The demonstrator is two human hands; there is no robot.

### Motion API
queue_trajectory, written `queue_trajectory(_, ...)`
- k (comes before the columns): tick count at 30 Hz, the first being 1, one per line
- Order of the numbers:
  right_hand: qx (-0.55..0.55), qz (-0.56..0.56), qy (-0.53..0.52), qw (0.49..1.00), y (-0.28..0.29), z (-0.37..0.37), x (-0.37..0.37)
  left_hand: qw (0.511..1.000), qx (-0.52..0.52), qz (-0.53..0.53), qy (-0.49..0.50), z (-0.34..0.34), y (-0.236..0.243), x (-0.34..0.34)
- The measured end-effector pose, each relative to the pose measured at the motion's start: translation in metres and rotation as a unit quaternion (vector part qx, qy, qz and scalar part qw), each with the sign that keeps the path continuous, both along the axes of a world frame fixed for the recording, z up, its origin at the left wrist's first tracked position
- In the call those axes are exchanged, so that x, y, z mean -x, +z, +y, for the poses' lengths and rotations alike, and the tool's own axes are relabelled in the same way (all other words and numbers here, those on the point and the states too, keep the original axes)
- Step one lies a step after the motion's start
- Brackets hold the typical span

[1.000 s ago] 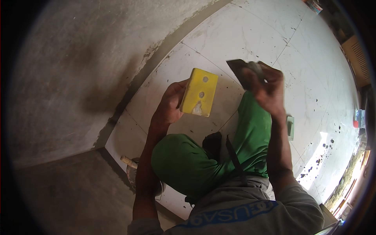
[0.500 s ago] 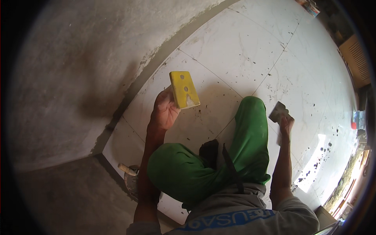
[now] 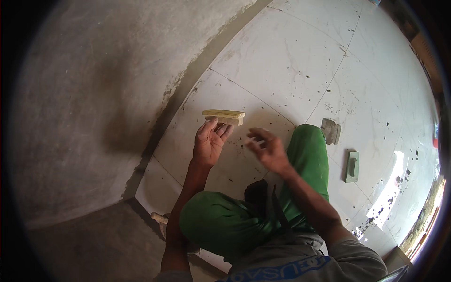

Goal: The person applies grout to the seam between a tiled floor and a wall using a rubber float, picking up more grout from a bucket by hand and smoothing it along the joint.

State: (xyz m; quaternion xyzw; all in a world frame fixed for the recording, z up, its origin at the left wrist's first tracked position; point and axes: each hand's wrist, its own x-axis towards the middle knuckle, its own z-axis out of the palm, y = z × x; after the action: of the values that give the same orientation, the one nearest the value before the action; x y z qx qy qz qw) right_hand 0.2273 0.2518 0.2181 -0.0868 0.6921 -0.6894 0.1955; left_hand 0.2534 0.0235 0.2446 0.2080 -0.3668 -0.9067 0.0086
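Grips a yellow float in the left hand, fingertips against the pale block under its yellow face, holding it nearly edge-on above the white tile floor, near the grey wall. Holds the right hand, blurred, beside the float and apart from it, loosely open with fingers bent. Has a scraper lying beside the right knee, a green float farther right, handle up, and a wooden handle near the left forearm.
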Motion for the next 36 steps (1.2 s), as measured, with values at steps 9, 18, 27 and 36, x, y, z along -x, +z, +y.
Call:
queue_trajectory(9, 0.157, -0.114, -0.206, 0.959, -0.050, -0.118, 0.071, 0.986, 0.104, -0.127, -0.032, 0.010, -0.056, 0.039)
queue_trajectory(18, 0.200, -0.111, -0.262, 0.938, -0.130, -0.193, 0.220, 0.539, 0.832, -0.131, -0.005, -0.096, -0.217, 0.098)
queue_trajectory(27, 0.151, 0.007, -0.314, 0.937, -0.161, -0.280, 0.411, 0.502, 0.841, -0.200, -0.022, -0.096, -0.213, 0.117)
queue_trajectory(36, -0.004, 0.025, -0.268, 0.963, -0.186, -0.339, 0.312, 0.479, 0.858, -0.185, -0.017, -0.103, -0.217, 0.113)
